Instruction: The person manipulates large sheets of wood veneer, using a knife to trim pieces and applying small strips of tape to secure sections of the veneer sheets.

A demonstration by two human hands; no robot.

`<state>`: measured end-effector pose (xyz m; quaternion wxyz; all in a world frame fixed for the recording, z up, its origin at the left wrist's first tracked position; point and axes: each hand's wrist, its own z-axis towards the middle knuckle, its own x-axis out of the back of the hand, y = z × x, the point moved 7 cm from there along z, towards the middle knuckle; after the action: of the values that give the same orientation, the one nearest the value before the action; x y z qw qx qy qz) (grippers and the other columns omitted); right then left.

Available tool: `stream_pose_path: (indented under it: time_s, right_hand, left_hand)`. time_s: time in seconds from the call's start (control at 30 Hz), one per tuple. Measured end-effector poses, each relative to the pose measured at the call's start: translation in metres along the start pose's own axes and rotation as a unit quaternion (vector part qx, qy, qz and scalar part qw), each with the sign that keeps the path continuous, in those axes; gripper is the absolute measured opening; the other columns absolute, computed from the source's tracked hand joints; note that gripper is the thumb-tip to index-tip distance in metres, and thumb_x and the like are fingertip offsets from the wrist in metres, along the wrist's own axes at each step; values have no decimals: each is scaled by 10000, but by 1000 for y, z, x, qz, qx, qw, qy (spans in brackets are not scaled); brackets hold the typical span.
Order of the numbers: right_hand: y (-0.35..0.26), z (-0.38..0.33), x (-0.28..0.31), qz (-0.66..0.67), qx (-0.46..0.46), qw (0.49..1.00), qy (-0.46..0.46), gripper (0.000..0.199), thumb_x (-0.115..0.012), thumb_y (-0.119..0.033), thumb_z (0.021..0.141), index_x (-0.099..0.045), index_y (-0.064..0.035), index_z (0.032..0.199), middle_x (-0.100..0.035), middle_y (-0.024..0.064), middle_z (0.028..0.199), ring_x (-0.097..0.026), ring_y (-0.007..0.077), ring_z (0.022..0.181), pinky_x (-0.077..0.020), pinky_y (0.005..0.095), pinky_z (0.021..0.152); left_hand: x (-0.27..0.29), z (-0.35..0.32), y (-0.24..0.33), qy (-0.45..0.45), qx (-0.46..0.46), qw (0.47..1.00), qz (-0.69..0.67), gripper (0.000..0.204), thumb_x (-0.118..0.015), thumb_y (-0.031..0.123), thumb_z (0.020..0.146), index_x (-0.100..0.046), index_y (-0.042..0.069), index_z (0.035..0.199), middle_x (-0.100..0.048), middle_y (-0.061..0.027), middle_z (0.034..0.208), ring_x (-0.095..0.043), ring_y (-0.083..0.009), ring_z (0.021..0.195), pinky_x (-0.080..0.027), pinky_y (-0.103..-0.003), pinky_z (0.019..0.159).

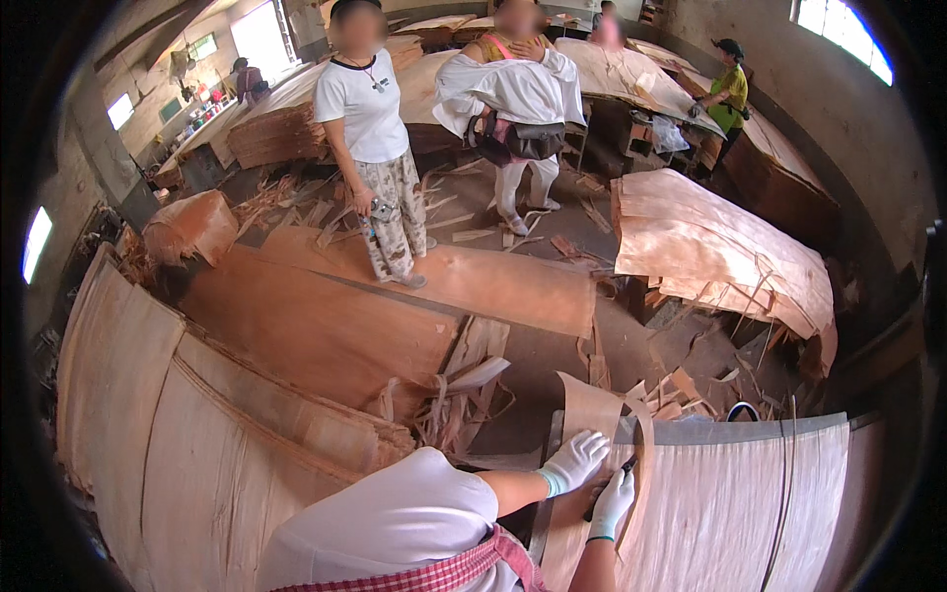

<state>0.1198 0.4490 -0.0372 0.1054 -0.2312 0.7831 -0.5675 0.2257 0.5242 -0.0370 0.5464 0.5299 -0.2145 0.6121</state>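
Observation:
My left hand point(578, 464), in a white glove, lies with its fingers stretched out on a narrow brown veneer sheet point(590, 407). Close by on the right, my gloved right hand point(614, 505) is closed round a black-handled knife point(629, 463); its blade is too small to make out. A thin veneer strip point(646, 444) bends up and curls beside the knife. Both hands are over the left part of a stack of pale veneer sheets point(735, 493), which has a grey strip point(760, 430) along its far edge.
Tall veneer stacks point(197, 434) stand at the left, with large brown sheets point(326, 316) beyond them. Scrap strips point(464, 405) litter the floor. Another stack point(720, 237) stands at the right. A person in a white shirt point(360, 109) and several others are farther off.

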Motion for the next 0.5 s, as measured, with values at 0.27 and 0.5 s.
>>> stream_pose_path:
  time_s: [0.27, 0.5]
  right_hand:
    - [27, 29, 6, -76, 115, 990, 7, 377, -437, -227, 996, -546, 65, 1208, -665, 135, 1018, -625, 257, 921, -492, 339, 838]
    - [-28, -29, 12, -372, 83, 920, 87, 286, -463, -289, 963, -548, -48, 1090, -660, 257, 905, -624, 460, 835, -487, 539, 712]
  left_hand:
    - [3, 8, -2, 14, -30, 999, -7, 319, -539, 159, 839, -592, 56, 1137, -548, -126, 1251, -481, -290, 1230, -341, -440, 1082]
    - [25, 10, -4, 75, -36, 997, 5, 344, -593, 169, 810, -568, 31, 1125, -556, -153, 1173, -490, -338, 1146, -398, -445, 1002]
